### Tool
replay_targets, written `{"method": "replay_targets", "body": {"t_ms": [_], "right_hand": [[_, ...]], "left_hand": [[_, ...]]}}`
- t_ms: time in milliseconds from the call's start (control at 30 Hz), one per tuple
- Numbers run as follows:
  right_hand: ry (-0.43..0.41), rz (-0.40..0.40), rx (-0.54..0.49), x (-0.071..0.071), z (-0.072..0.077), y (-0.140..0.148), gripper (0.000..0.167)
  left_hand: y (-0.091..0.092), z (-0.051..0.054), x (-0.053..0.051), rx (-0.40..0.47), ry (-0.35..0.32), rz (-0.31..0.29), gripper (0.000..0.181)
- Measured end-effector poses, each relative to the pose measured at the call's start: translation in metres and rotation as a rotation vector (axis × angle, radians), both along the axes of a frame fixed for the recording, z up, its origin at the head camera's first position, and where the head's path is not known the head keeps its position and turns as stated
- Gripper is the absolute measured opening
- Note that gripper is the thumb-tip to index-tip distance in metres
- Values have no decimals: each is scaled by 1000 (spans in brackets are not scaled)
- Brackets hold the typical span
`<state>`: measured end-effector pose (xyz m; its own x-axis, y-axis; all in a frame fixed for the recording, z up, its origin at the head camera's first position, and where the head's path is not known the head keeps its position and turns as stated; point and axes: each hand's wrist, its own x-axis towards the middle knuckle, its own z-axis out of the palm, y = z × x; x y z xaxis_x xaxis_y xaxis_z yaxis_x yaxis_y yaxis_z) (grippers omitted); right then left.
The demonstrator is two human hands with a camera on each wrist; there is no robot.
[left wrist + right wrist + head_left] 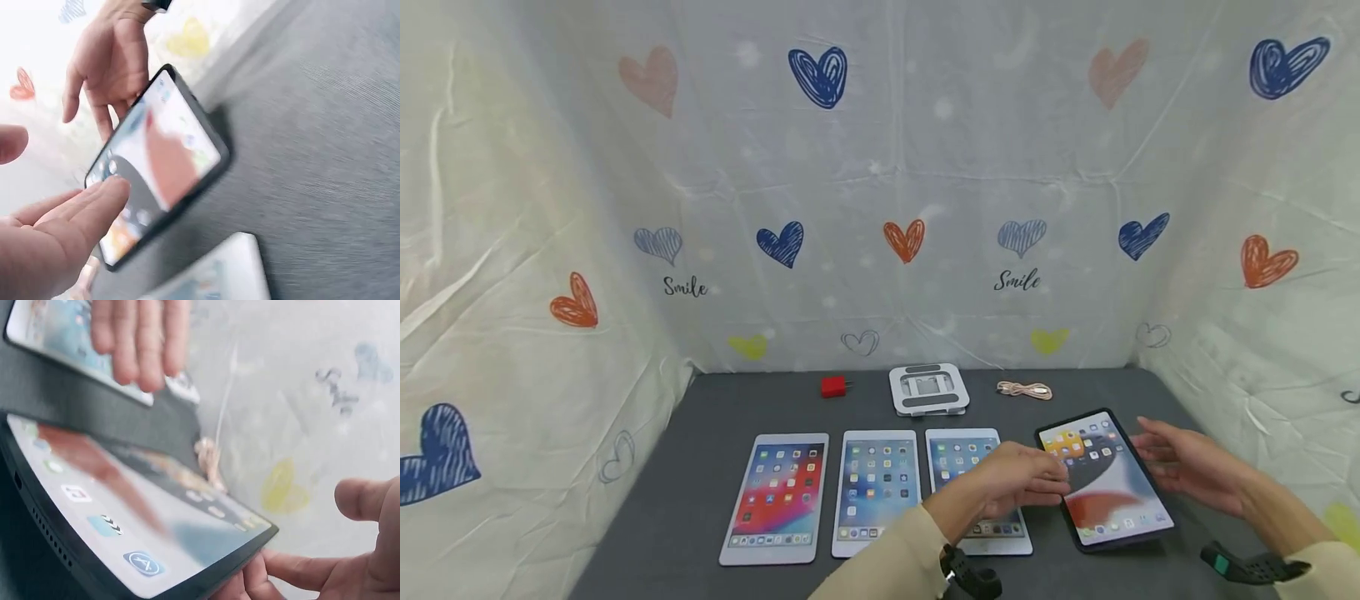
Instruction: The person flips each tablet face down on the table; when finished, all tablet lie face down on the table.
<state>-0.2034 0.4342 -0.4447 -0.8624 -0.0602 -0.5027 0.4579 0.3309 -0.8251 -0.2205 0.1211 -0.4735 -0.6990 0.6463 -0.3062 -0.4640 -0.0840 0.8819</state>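
A black-edged tablet (1108,479) with a lit screen lies at an angle at the right of the row, its lower part casting a shadow. My right hand (1198,471) is at its right edge; in the right wrist view the fingers (253,575) reach behind that edge, with the thumb spread away. Over the tablet's left edge, my left hand (1018,479) has its fingers extended together; whether they touch it I cannot tell. The left wrist view shows these fingers (94,209) in front of the tablet screen (169,156).
Left of the black tablet are three white tablets (778,500) (877,492) (964,458), the nearest partly behind my left forearm. Along the back lie a red charger (833,386), a silver folding stand (929,403) and a coiled pale cable (1025,390). A heart-patterned curtain (955,292) surrounds the grey table (677,500).
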Motion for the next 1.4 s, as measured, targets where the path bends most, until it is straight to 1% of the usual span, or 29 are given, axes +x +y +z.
{"method": "replay_targets", "body": {"t_ms": [133,233,333,433,533,600,767,867,1000,1100,1233,1300,1400], "right_hand": [[-4,46,-3,0,19,-13,97],[6,70,-5,0,31,-25,99],[23,75,-2,2,39,-37,97],[36,82,-3,3,47,-48,96],[54,105,-4,4,53,-59,93],[68,119,-2,4,56,-67,92],[108,161,-14,3,59,-84,86],[121,165,-28,2,59,-91,84],[129,168,-43,2,56,-99,83],[133,188,-75,3,53,-104,81],[135,241,-123,1,49,-102,79],[129,265,-137,-1,45,-98,78],[109,276,-136,-5,35,-91,79]], "left_hand": [[-1,21,-8,63,1,-15,32],[-1,35,-13,97,0,-30,34],[-2,45,-17,117,8,-54,38],[-2,52,-19,123,13,-78,41],[-1,55,-21,120,20,-100,43],[-1,55,-23,119,20,-99,43],[-4,54,-27,113,11,-57,43],[-7,55,-28,101,4,-45,48],[-13,58,-25,89,-10,-3,52],[-19,60,-20,68,2,59,49],[-27,60,-16,46,31,122,45],[-32,58,-15,36,37,142,44],[-39,56,-14,18,42,157,45]]}}
